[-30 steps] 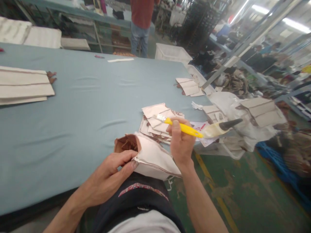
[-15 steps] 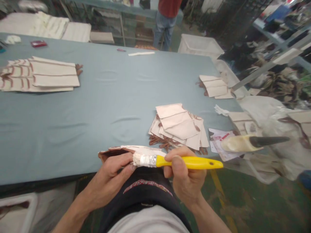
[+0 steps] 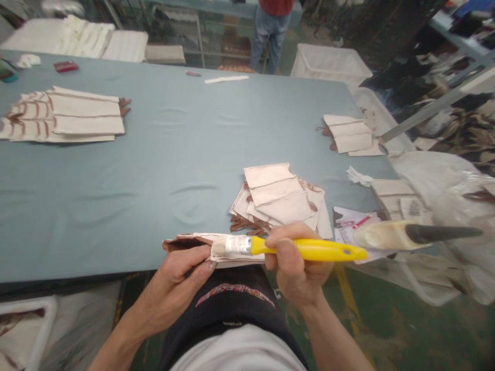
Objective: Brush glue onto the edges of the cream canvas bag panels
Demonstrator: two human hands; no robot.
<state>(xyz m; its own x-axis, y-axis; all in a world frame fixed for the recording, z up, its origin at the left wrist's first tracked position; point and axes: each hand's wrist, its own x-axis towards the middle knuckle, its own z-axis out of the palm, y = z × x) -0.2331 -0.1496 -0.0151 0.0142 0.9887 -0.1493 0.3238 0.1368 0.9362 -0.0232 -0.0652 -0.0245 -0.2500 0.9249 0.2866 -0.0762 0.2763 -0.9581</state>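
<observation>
My left hand point(image 3: 176, 275) pinches the edge of a cream and brown glove point(image 3: 235, 260) at the near edge of the table. The glove's long cream cuff lies towards me and its brown part shows behind my fingers. My right hand point(image 3: 299, 265) is closed round the yellow handle of a paintbrush point(image 3: 328, 249), held nearly level. Its pale, coated bristles lie at the cuff, close to my left fingertips. Just beyond my right hand is a loose pile of similar gloves point(image 3: 276, 193), cream cuffs with brown fingers.
Another stack of gloves point(image 3: 85, 116) lies at the far left of the blue-grey table point(image 3: 185, 154). A smaller stack point(image 3: 350, 134) is at the right. A cream object with a black tapered end point(image 3: 441, 233) juts near the right edge. A person point(image 3: 268, 38) stands beyond the table.
The brush has moved slightly right and up with my right hand, showing more of the cuff beneath. My left hand keeps its pinch. The view has shifted a little.
</observation>
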